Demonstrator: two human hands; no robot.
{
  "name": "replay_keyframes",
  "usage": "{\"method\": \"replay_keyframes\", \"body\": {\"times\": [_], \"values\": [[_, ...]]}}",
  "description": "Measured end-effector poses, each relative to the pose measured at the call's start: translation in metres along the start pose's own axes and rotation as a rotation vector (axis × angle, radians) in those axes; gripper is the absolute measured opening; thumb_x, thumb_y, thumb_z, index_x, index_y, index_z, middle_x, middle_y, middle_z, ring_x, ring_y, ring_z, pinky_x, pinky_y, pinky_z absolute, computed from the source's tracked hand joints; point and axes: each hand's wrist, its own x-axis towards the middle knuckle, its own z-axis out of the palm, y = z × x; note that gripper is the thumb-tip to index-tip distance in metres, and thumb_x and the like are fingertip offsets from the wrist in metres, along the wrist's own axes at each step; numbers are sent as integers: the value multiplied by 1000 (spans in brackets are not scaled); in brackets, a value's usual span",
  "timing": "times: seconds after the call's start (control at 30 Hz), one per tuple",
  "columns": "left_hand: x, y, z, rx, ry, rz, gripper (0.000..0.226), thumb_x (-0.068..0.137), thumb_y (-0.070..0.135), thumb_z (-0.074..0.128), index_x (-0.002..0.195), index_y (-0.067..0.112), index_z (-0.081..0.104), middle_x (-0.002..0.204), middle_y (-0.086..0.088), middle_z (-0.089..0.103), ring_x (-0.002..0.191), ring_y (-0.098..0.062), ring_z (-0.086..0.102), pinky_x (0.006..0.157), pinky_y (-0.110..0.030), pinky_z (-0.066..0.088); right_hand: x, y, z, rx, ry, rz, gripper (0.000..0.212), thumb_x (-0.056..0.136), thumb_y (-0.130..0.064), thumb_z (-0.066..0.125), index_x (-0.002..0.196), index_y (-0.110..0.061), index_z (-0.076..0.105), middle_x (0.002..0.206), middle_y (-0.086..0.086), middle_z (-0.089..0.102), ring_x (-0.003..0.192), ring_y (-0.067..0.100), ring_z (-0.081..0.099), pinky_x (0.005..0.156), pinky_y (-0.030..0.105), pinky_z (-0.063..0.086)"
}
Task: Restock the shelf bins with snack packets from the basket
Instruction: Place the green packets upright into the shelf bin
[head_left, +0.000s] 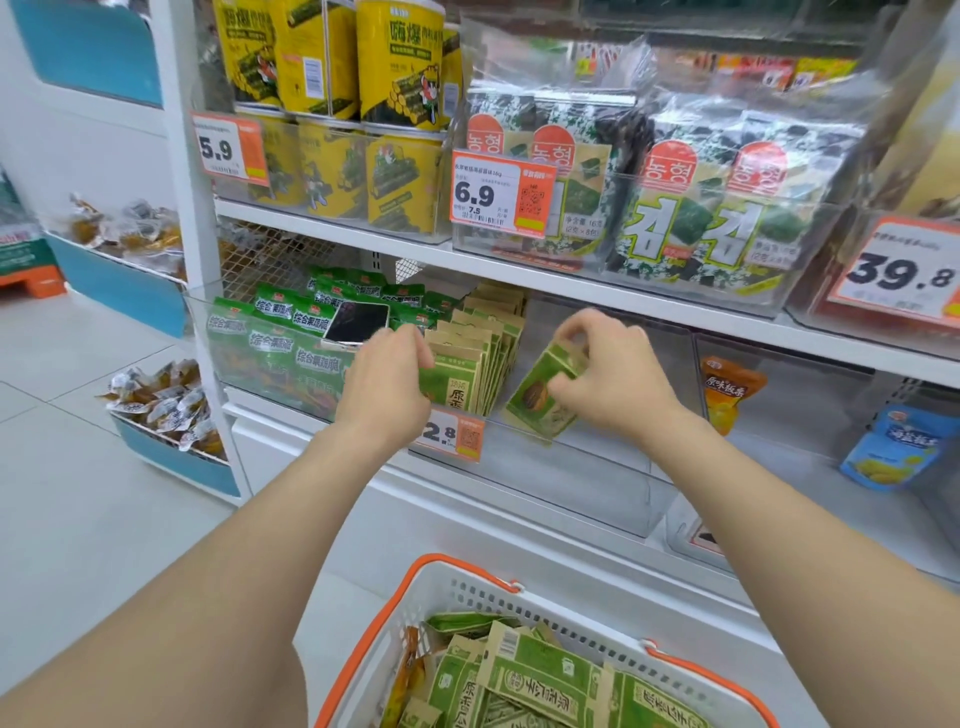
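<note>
A row of green-and-tan snack packets (475, 358) stands upright in a clear shelf bin (571, 467). My left hand (384, 384) rests against the front packet of that row, fingers curled on it. My right hand (613, 374) grips a tilted green packet (543, 397) inside the same bin, just right of the row. Below, a white basket with orange handles (452, 582) holds several more green packets (540, 675).
Left of the row lies a bin of bright green packets (280, 332) with a phone (358, 322) on top. An orange packet (730, 389) and a blue packet (891, 447) sit in bins to the right. Seaweed packs (701, 208) and yellow cans (400, 67) fill the shelf above.
</note>
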Motion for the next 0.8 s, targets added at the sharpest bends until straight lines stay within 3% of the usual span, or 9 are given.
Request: {"method": "replay_keyframes", "body": {"times": [0.1,0.2,0.4,0.53,0.63,0.73,0.8], "values": [[-3,-10,-3,-88,-77,-18,46,78,-14,56,109,20,62,100,3,64,98,-23,63,89,-46,56,-6,-19,-10,210,248,-120,24,80,-18,66,103,-25,67,88,-8,72,84,21,65,79,37,52],[-6,-12,-4,-52,-183,-22,54,83,-13,56,126,19,63,112,2,67,104,-24,63,94,-46,57,-13,-37,-19,315,380,-240,26,79,-11,65,103,-22,70,83,-11,73,75,14,67,74,32,54],[-6,-14,-4,-8,-225,-17,58,84,-7,57,134,21,61,117,-3,69,103,-29,65,91,-48,58,-18,-57,0,343,316,-384,29,85,-7,69,113,-17,71,96,-10,74,84,10,69,81,30,55],[-4,-12,-4,24,-179,28,38,75,12,60,106,34,60,95,0,70,85,-31,67,73,-50,61,-13,-60,25,251,221,-445,35,91,-10,71,125,-16,70,113,-1,72,103,18,67,95,38,54],[-2,-13,-3,44,-139,44,31,77,10,59,91,35,48,90,1,68,79,-31,67,68,-49,60,-11,-67,33,238,263,-488,37,92,-5,67,128,-14,68,113,4,67,104,23,64,91,41,52],[0,-16,0,105,-110,37,42,79,-1,58,103,33,50,103,-4,67,95,-34,61,74,-48,58,-5,-72,26,237,404,-533,38,92,0,62,128,-10,67,112,5,64,103,26,61,90,42,50],[4,-17,1,109,-81,8,45,79,-4,59,113,25,58,105,-5,67,98,-34,62,77,-49,58,-1,-69,26,187,399,-562,37,92,0,61,127,-10,67,111,6,63,101,28,60,89,44,50]]}}
